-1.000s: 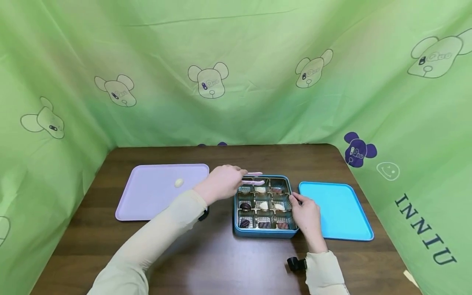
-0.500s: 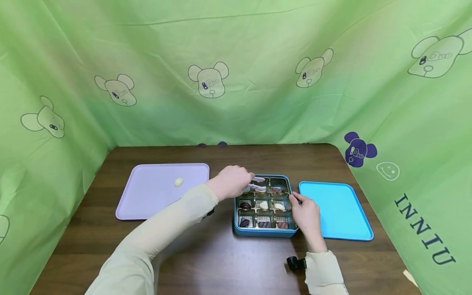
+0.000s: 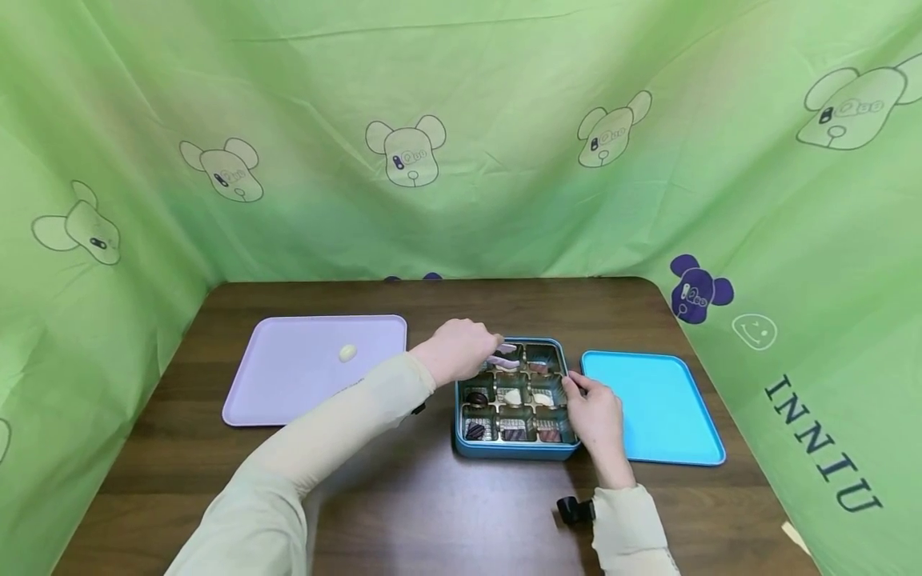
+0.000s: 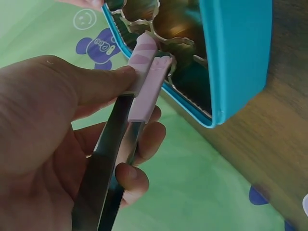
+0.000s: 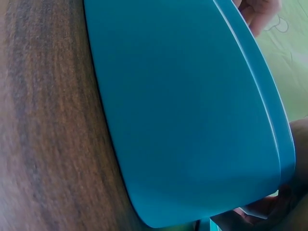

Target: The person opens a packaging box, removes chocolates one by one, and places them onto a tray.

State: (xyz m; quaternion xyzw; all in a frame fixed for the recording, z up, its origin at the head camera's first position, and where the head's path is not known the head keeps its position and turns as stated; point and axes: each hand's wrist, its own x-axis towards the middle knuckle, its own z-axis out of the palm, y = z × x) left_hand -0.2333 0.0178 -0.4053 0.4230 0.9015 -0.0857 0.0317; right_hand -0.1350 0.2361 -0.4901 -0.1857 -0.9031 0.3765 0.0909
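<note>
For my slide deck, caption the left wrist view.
Left hand holds pink-tipped tongs at the blue chocolate box.

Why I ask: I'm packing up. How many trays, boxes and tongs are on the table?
Trays: 2, a purple tray and a blue tray
Box: 1
Tongs: 1
Total: 4
</note>
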